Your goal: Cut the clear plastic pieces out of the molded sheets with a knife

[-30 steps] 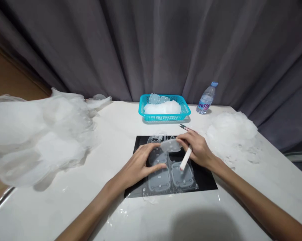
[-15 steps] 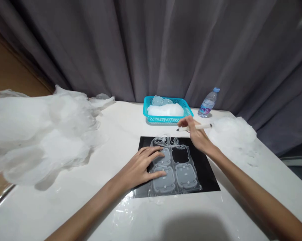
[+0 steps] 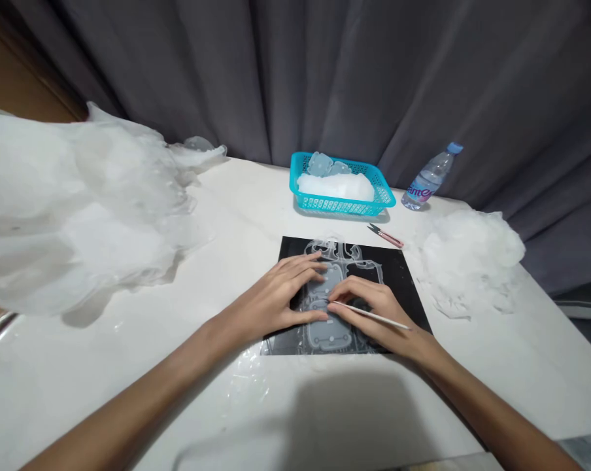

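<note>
A translucent moulded plastic sheet (image 3: 329, 335) with rounded rectangular panels lies on a black board (image 3: 404, 278). Spread fingers of my left hand (image 3: 280, 291) press down on its left side, with the thumb near the lower left panel. My right hand (image 3: 376, 307) pinches a slim white pen-like tool (image 3: 378, 318) between thumb and fingers. The tool slants across the hand, its front end down at the sheet between the two left panels. My fingers hide that tip. The right-hand panels are mostly covered by my right hand.
Behind the board stands a turquoise basket (image 3: 342, 208) holding white stuff and clear pieces. Pink-handled snips (image 3: 388, 237) lie in front of it, a water bottle (image 3: 430, 176) to its right. Translucent plastic heaps (image 3: 472, 252) sit at right and, larger, at left.
My right hand has come down and left from above the board onto the sheet, bringing the tool with it. The snips now show. The left hand still rests on the sheet; the view has shifted.
</note>
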